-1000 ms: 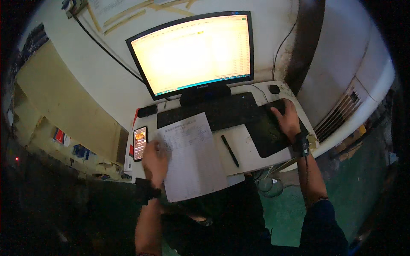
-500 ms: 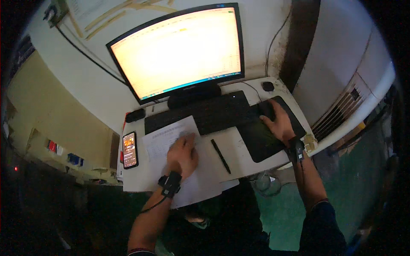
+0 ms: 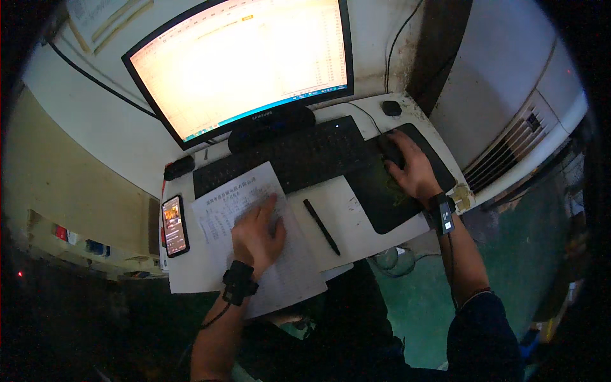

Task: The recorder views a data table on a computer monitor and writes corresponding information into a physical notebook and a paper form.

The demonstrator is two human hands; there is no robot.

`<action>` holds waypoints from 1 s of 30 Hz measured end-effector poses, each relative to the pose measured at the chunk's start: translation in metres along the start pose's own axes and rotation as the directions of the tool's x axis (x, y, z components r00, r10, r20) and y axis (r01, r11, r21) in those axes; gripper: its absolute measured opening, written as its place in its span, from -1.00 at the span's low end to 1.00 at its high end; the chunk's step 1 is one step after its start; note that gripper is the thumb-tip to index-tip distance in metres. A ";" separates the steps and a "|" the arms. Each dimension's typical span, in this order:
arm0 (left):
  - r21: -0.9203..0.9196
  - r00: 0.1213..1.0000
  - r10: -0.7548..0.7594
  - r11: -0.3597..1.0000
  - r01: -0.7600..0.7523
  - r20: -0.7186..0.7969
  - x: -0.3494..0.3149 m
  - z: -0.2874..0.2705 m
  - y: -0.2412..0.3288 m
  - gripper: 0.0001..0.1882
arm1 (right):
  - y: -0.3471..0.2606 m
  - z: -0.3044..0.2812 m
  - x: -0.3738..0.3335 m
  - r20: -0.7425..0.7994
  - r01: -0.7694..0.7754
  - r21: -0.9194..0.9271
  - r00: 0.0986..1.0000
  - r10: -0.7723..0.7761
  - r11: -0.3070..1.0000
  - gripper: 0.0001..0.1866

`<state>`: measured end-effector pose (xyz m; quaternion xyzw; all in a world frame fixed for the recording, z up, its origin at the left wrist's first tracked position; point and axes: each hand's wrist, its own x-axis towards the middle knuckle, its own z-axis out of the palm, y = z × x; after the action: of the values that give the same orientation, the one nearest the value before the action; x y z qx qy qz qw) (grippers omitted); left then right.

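My left hand (image 3: 256, 237) lies on a printed sheet of paper (image 3: 291, 272), its index finger stretched toward the upper lines and its thumb apart. The sheet overlaps the lower left part of a black keyboard (image 3: 318, 155). My right hand (image 3: 415, 170) rests over a dark computer mouse (image 3: 389, 150), which it mostly hides. Beneath the mouse is a black mouse pad (image 3: 380, 207). A black pen (image 3: 321, 226) lies between the sheet and the pad. Behind the keyboard, a monitor (image 3: 248, 67) glows with a pale table of rows.
At the left edge of the white desk (image 3: 194, 274) lies a lit phone (image 3: 174, 226), with a small black object (image 3: 179, 168) beyond it. A small black box (image 3: 391, 108) sits at the back right. Cables hang below the desk; a white vented cabinet (image 3: 509, 121) stands to the right.
My left hand's curled fingers have straightened, with the index finger now extended on the sheet. My right hand stays on the mouse. The whole view has shifted slightly.
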<state>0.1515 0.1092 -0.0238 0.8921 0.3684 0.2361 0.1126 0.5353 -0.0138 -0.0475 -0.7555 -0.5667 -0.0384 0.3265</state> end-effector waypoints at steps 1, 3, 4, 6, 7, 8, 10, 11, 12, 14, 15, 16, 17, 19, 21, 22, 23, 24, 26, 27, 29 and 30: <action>-0.007 1.000 -0.001 1.000 0.001 0.000 0.000 0.002 -0.001 -0.44 | -0.001 0.000 0.001 0.002 0.005 0.008 1.000 -0.005 1.000 -0.29; 0.000 0.999 0.032 0.999 -0.032 -0.042 -0.002 0.003 -0.003 -0.45 | -0.004 -0.002 0.001 0.009 0.014 0.014 1.000 -0.014 1.000 -0.29; -0.003 0.999 0.025 1.000 -0.025 -0.043 -0.003 0.001 -0.003 -0.45 | -0.007 -0.004 0.001 -0.031 -0.021 0.060 0.999 0.023 0.998 -0.29; -0.044 1.000 0.008 0.999 -0.008 -0.004 -0.005 -0.003 -0.001 -0.43 | -0.010 -0.004 0.002 -0.063 -0.049 0.107 0.996 0.056 0.993 -0.29; -0.045 1.000 0.000 0.999 0.000 -0.006 -0.005 -0.004 -0.002 -0.43 | -0.009 -0.005 0.002 -0.065 -0.038 0.068 0.997 0.043 0.997 -0.30; -0.058 1.000 0.007 0.998 -0.008 -0.011 -0.004 -0.003 -0.003 -0.46 | -0.009 -0.005 0.003 -0.066 -0.028 0.029 0.997 0.030 0.999 -0.30; -0.068 1.000 0.006 0.998 -0.006 -0.008 -0.004 -0.002 -0.005 -0.48 | -0.014 -0.006 0.001 -0.042 -0.053 0.045 0.998 0.055 0.998 -0.29; -0.066 1.000 0.000 0.998 0.000 -0.005 -0.004 -0.002 -0.005 -0.49 | -0.017 -0.006 0.001 -0.025 -0.080 0.058 0.996 0.082 0.995 -0.28; -0.065 1.000 -0.003 0.998 0.003 -0.005 -0.003 -0.003 -0.004 -0.51 | -0.017 -0.006 0.001 -0.022 -0.079 0.060 0.997 0.080 0.995 -0.28; -0.051 0.998 0.031 0.998 -0.033 -0.046 -0.004 0.004 -0.011 -0.50 | -0.018 -0.006 0.003 -0.043 -0.061 0.028 0.997 0.062 0.998 -0.26; -0.037 0.994 0.070 0.997 -0.073 -0.087 -0.004 0.005 -0.011 -0.50 | -0.015 -0.005 0.004 -0.041 -0.059 0.030 0.997 0.060 0.998 -0.26; -0.035 0.994 0.067 0.997 -0.070 -0.087 -0.004 0.005 -0.011 -0.50 | -0.012 -0.003 0.005 -0.036 -0.033 0.021 0.999 0.034 0.999 -0.25; -0.023 0.997 0.048 0.999 -0.049 -0.065 -0.003 0.004 -0.010 -0.50 | -0.010 -0.002 0.007 -0.030 -0.006 0.013 1.000 0.007 1.000 -0.24; -0.015 0.999 0.031 0.999 -0.032 -0.039 -0.002 0.002 -0.006 -0.50 | -0.008 -0.003 0.008 -0.051 0.012 -0.032 0.999 -0.014 0.999 -0.25; 0.001 0.997 0.044 0.999 -0.044 -0.056 0.000 0.001 -0.002 -0.49 | -0.003 -0.005 0.009 -0.074 0.028 -0.079 0.997 -0.033 0.996 -0.26; 0.001 0.997 0.047 0.999 -0.047 -0.056 0.001 0.000 -0.001 -0.49 | 0.001 -0.005 0.009 -0.039 0.019 -0.046 0.999 -0.021 0.999 -0.28; 0.007 0.998 0.045 0.999 -0.044 -0.050 0.002 0.000 0.001 -0.49 | 0.005 -0.005 0.009 -0.005 0.009 -0.014 1.000 -0.009 1.000 -0.30; 0.015 0.998 0.041 0.999 -0.041 -0.046 0.002 -0.001 0.001 -0.48 | 0.006 -0.002 0.009 -0.008 0.008 -0.012 1.000 -0.008 1.000 -0.30; 0.017 0.999 0.033 0.999 -0.032 -0.037 0.002 -0.005 0.003 -0.48 | 0.007 0.002 0.008 0.005 -0.001 0.018 1.000 0.001 1.000 -0.35; 0.014 0.999 0.022 1.000 -0.022 -0.027 0.002 -0.005 0.004 -0.48 | 0.006 0.001 0.008 0.001 -0.004 0.016 1.000 0.004 1.000 -0.35; 0.002 0.999 0.032 0.999 -0.032 -0.019 0.001 -0.003 -0.001 -0.46 | 0.001 0.001 0.007 0.000 -0.024 0.041 1.000 0.024 0.999 -0.38; -0.010 0.999 0.037 0.999 -0.037 -0.009 0.000 -0.001 -0.002 -0.45 | 0.001 0.001 0.006 -0.002 -0.028 0.037 1.000 0.028 0.999 -0.38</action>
<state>0.1500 0.1109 -0.0237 0.8970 0.3513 0.2442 0.1113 0.5382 -0.0086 -0.0458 -0.7572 -0.5562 -0.0242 0.3415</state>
